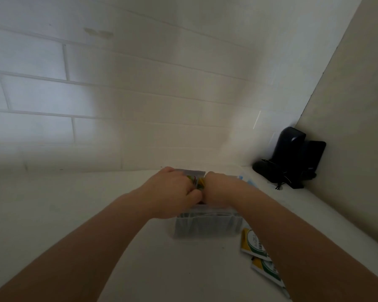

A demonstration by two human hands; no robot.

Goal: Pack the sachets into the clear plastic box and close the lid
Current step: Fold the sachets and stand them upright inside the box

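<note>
The room is dim and a bit grey. A soft, bluish patch of light falls on the tiled wall at the left, and the wall gets darker toward the right. Everything looks blurry and smeared, mostly the tile lines and the two hands. The tile lines bend and slant near the edges. The black things in the corner show almost no detail, just a small shine

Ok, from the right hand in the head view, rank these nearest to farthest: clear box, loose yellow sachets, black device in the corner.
1. Clear box, directly under the right hand.
2. Loose yellow sachets, on the counter beside the right forearm.
3. Black device, far right corner.
</note>
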